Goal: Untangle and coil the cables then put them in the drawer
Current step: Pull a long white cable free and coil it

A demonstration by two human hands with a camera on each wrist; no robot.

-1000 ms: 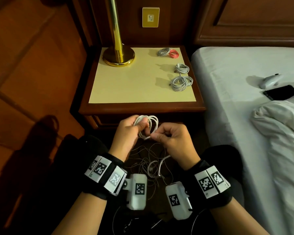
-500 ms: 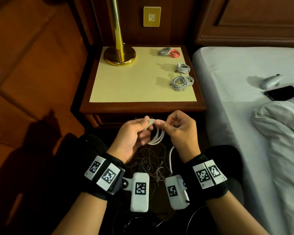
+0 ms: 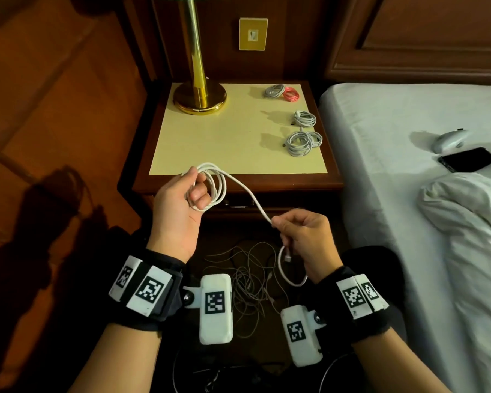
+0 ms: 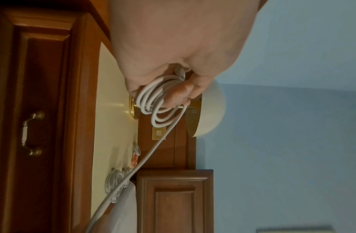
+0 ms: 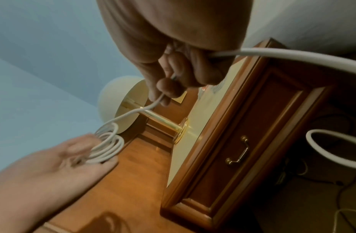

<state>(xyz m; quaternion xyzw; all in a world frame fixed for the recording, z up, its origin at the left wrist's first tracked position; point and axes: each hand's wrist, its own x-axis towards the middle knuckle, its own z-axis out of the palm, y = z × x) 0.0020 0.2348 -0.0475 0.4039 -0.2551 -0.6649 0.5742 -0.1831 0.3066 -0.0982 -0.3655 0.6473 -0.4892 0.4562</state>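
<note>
Head view: left hand (image 3: 179, 205) raised before the nightstand (image 3: 238, 181), fingers curled through several loops of white cable (image 3: 240, 191). Free run of cable slanting down right to right hand (image 3: 305, 236), pinched there between thumb and forefinger; tail looping below that hand, plug end hanging by the palm. Tangle (image 3: 250, 282) of thin cables on the dark floor between the wrists. Grey and white coils (image 3: 302, 140) along the right of the nightstand top, one pink coil (image 3: 291, 95) at the far edge. Lamp (image 3: 199, 95) at far left, bed (image 3: 408, 137) to the right. Left wrist view: left hand (image 4: 173, 63) gripping the loops, cable (image 4: 159, 100) running off taut; drawer (image 4: 39, 126) closed, handle showing. Right wrist view: right hand (image 5: 173, 55) pinching the cable (image 5: 113, 141), left hand (image 5: 53, 173) and its loops beyond, drawer (image 5: 252, 141) closed.
</note>
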